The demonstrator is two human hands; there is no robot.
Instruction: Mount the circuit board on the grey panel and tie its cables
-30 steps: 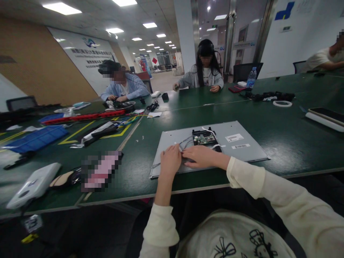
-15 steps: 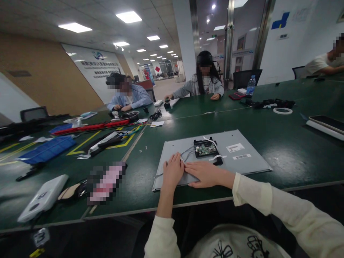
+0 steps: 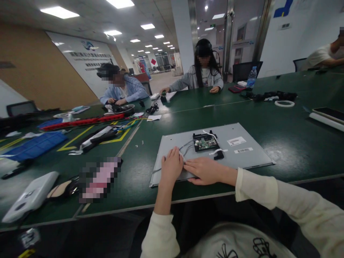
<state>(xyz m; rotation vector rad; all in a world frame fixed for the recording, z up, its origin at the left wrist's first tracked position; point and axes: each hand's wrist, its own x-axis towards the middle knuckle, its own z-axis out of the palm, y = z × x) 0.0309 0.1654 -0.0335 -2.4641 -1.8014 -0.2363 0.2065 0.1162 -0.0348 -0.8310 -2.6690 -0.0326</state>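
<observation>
A flat grey metal display panel (image 3: 254,160) lies face down on the green table, one long edge towards me. Near its middle a green circuit board (image 3: 206,143) sits in a black frame, with white tape strips (image 3: 220,151) across the frame's side. Thin grey cables (image 3: 186,144) run from the board towards my hands. My left hand (image 3: 171,167) rests on the panel's left part, fingers extended. Beside it my right hand (image 3: 202,170) lies flat, its fingertips almost touching the left fingers. A small white piece (image 3: 181,154) shows between them, partly hidden by my fingers.
To the left lie a white device (image 3: 32,195), a pink blurred item (image 3: 100,179) and a blue tray (image 3: 34,145). Two people sit across the table; another is at far right. A water bottle (image 3: 252,77), tape ring (image 3: 284,103) and phone (image 3: 329,115) lie beyond the panel.
The camera view has shifted slightly. Both hands keep nearly the same place on the panel, with the fingers moved very little.
</observation>
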